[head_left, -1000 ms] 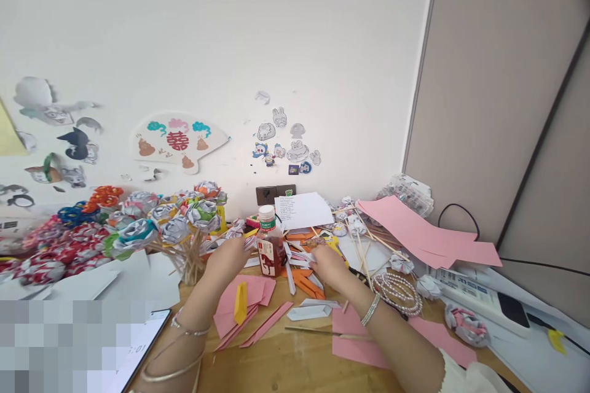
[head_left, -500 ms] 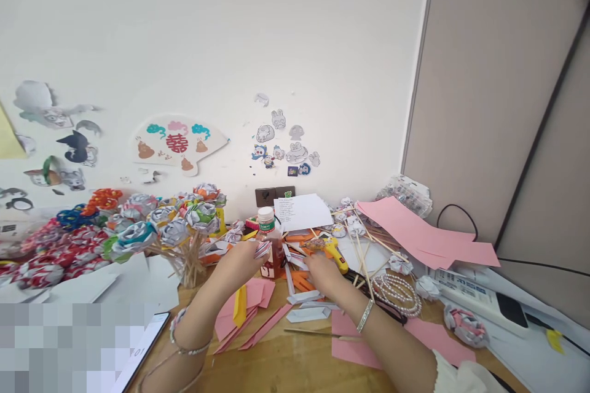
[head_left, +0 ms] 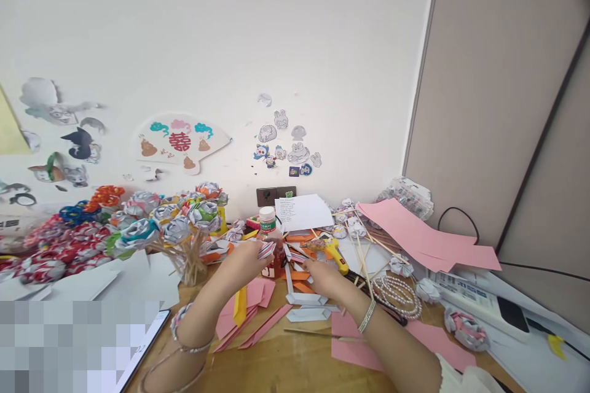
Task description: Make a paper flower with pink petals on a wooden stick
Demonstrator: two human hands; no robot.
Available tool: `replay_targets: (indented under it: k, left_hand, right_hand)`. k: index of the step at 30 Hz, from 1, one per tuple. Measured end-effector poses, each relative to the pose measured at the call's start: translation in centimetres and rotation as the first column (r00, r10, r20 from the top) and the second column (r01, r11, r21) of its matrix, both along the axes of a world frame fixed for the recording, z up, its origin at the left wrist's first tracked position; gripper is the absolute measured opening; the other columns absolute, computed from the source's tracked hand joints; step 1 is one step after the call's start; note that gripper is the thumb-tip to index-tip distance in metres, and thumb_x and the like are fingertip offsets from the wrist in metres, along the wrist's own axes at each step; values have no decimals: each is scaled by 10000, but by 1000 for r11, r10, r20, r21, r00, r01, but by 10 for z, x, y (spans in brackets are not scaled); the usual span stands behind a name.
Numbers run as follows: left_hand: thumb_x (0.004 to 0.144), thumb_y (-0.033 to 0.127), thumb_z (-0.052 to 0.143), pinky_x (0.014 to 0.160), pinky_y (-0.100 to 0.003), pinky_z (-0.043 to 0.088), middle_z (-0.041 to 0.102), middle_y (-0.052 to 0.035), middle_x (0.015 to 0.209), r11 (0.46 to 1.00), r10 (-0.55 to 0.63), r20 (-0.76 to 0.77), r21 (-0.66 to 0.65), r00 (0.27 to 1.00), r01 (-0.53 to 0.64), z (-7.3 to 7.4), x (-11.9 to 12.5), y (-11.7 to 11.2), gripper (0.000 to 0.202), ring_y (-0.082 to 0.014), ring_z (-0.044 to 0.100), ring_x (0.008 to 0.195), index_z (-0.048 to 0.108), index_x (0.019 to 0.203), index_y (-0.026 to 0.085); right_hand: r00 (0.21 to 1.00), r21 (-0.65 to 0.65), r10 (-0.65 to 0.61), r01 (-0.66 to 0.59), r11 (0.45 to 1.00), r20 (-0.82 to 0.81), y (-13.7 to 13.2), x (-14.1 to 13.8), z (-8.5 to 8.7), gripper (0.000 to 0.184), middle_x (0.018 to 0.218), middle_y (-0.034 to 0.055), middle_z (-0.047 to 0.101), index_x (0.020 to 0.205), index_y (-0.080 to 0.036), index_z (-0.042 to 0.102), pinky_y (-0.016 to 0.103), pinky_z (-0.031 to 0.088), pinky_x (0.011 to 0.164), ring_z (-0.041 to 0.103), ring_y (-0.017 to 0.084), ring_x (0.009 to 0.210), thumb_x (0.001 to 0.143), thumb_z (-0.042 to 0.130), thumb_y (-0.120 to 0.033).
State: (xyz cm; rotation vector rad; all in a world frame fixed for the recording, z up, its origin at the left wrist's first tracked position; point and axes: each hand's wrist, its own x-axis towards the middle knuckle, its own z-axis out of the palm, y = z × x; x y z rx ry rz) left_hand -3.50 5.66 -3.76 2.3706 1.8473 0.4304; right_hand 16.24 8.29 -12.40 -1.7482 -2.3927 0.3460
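Observation:
My left hand (head_left: pixel 246 260) is raised a little above the desk and pinches a small folded striped paper piece (head_left: pixel 267 249) just in front of the red drink bottle (head_left: pixel 270 237). My right hand (head_left: pixel 322 275) rests low among folded white and orange paper strips (head_left: pixel 300 285); its fingers touch them, and whether it grips one I cannot tell. A yellow utility knife (head_left: pixel 335 253) lies just behind that hand. Pink folded sheets (head_left: pixel 251 298) and a yellow strip (head_left: pixel 240 306) lie between my forearms.
Paper roses on wooden sticks (head_left: pixel 177 230) crowd the left. Loose sticks (head_left: pixel 364 252), a bead bracelet (head_left: pixel 397 291) and pink sheets (head_left: pixel 424 233) lie right. A phone (head_left: pixel 142 344) sits front left, a white device (head_left: pixel 479 298) far right. The wall (head_left: pixel 295 43) stands close behind.
My left hand has lifted off the desk with the small striped paper piece and moved right toward the bottle. My right hand has drawn slightly nearer and lower among the strips.

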Motion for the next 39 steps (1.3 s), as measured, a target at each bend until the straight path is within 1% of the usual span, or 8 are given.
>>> replay_targets:
  k: [8,12,17,22,26,30,35,39]
  left_hand:
    - [791,328,449,542,-250,356,640,-40,669,1000,-6,52,7,999,6,1,1,1,219,-203,579,655,582,687,189]
    - [780,370,466,542,-248,373,657,-25,660,999,-52,289,4,956,53,1,8,-1,236,-187,578,602,595,704,187]
    - [776,515,442,374,-214,227,415,66,376,988,-38,683,-82,729,128,12,22,-17,403,-78,280,322,578,635,162]
    - [740,589,491,361,-186,175,280,111,331,961,-87,848,-66,523,267,17,30,-29,441,-46,196,319,504,582,178]
    - [721,599,511,364,-180,165,286,109,346,978,-114,846,2,521,209,21,25,-30,447,-45,221,329,466,558,185]
    - [720,576,521,380,-177,162,309,109,372,985,-120,856,39,502,169,28,21,-33,408,-46,229,345,437,593,197]
    - [730,528,525,383,-173,157,347,112,398,986,-121,872,49,475,162,31,23,-37,343,-47,231,351,458,670,196]
    - [734,517,522,384,-176,185,360,108,396,984,-133,861,56,491,168,32,23,-38,332,-50,241,357,480,688,191]
  right_hand:
    - [992,79,-64,72,994,-105,-1,12,35,289,969,130,668,1032,-138,614,259,412,729,621,217,916,792,467,-76]
    - [944,195,5,63,979,-331,-12,13,59,330,983,77,663,1024,-169,617,226,411,732,606,165,902,854,345,-90]
    - [700,202,198,-79,976,-686,-42,-6,73,263,726,1,652,1033,-184,586,200,419,547,558,109,543,880,373,-207]
    - [608,171,251,-187,967,-753,-57,-15,75,228,739,-4,645,1052,-179,537,186,411,509,558,96,514,905,373,-234]
    - [782,202,276,-194,960,-560,-51,-3,75,263,821,20,653,937,-178,595,197,400,570,587,118,646,922,345,-257]
    - [965,-33,237,-242,970,-112,-45,6,72,213,753,30,668,750,-171,646,207,383,541,596,139,627,825,446,-168]
    - [925,-111,191,-163,980,329,-39,-2,53,130,784,117,698,726,-144,684,375,479,691,654,295,775,611,665,-86]
    - [898,-70,164,-148,987,408,-30,-10,23,410,807,127,700,842,-169,673,420,502,700,663,298,785,459,781,-71]
